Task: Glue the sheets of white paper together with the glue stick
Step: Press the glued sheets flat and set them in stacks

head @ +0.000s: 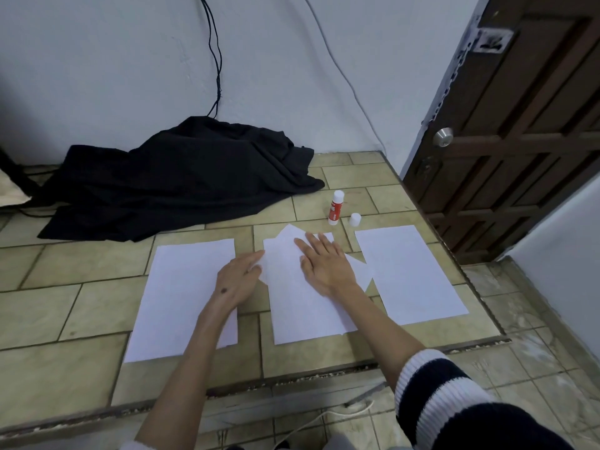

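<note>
Three groups of white paper lie on the tiled platform. In the middle, a skewed top sheet (285,248) lies crooked over a lower sheet (305,323). My right hand (321,261) presses flat on the top sheet, fingers straight. My left hand (238,280) touches that sheet's left edge, fingers bent at the edge. A single sheet (185,297) lies at the left, partly under my left forearm. Another sheet (409,274) lies at the right. The red and white glue stick (335,207) stands uncapped behind the papers, its white cap (355,219) beside it.
A black cloth (181,173) is heaped at the back left against the wall, with cables hanging above it. A brown door (506,141) stands at the right. The platform's front edge (292,378) drops to lower tiles, where a white cord (324,417) lies.
</note>
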